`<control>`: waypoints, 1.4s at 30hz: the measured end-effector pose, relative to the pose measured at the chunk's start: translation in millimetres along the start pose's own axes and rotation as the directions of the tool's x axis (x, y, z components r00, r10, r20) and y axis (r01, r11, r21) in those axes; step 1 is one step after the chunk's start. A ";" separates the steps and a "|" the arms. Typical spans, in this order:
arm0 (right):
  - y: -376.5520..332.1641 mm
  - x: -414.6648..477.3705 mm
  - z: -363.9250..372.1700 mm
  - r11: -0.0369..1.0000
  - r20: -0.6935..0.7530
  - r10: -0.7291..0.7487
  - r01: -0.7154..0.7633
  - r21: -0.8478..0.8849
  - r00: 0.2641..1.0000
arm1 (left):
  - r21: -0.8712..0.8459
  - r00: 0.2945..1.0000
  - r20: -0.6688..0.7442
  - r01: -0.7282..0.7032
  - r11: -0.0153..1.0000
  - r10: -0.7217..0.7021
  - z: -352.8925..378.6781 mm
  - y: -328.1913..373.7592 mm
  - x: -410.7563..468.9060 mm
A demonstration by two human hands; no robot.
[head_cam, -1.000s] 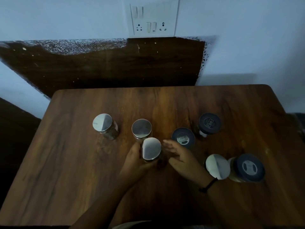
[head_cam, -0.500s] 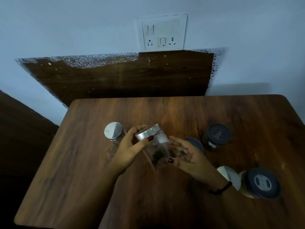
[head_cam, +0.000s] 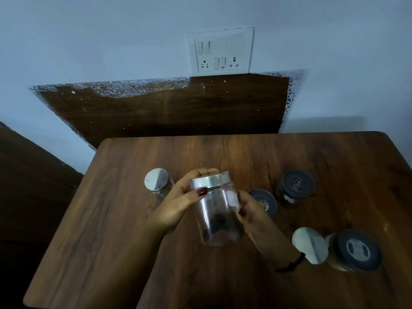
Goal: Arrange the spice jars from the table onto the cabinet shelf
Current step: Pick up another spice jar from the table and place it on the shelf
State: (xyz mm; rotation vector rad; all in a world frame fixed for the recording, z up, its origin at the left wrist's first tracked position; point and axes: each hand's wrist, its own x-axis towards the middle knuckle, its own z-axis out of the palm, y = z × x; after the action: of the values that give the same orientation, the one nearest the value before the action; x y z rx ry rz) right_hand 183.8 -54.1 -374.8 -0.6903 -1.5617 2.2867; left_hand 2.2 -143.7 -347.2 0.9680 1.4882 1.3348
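Observation:
A clear jar (head_cam: 217, 210) with a silver lid and dark spice at its bottom is lifted above the wooden table (head_cam: 111, 219), tilted toward me. My left hand (head_cam: 178, 204) grips its upper part, thumb on the lid's edge. My right hand (head_cam: 252, 212) holds its right side and bottom. A silver-lidded jar (head_cam: 157, 182) stands on the table to the left. Two dark-lidded jars (head_cam: 265, 201) (head_cam: 297, 186) stand to the right. At the near right are another silver-lidded jar (head_cam: 310, 245) and a larger dark-lidded jar (head_cam: 355, 250). No cabinet shelf is in view.
A switch and socket panel (head_cam: 220, 51) hangs on the pale wall behind the table. Below it is a dark wooden board (head_cam: 167, 108). A dark piece of furniture (head_cam: 26, 186) stands left of the table.
Both hands lifted the silver-lidded jar off the table and tipped it toward me. The view has tilted upward, showing more wall.

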 end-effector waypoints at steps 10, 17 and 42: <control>-8.1 7.0 7.7 0.991 -0.128 -0.135 0.135 -0.002 0.983 | -0.321 0.973 -0.078 0.180 0.930 -0.216 14.2 6.7 -12.6; -22.2 8.7 19.3 0.966 -0.168 -0.248 0.257 0.038 0.954 | -0.401 0.959 -0.071 0.223 0.888 -0.273 33.8 7.2 -11.5; -36.7 -12.3 12.5 0.854 -0.182 -0.420 0.320 -0.410 0.889 | -0.415 0.974 -0.120 0.126 0.901 -0.192 34.9 28.9 -34.8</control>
State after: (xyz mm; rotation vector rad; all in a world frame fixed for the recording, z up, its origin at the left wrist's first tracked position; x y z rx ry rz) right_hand 186.4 -56.3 -334.3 -0.6740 -1.8227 1.5641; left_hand 45.7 -162.9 -315.5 0.4718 1.2992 1.5463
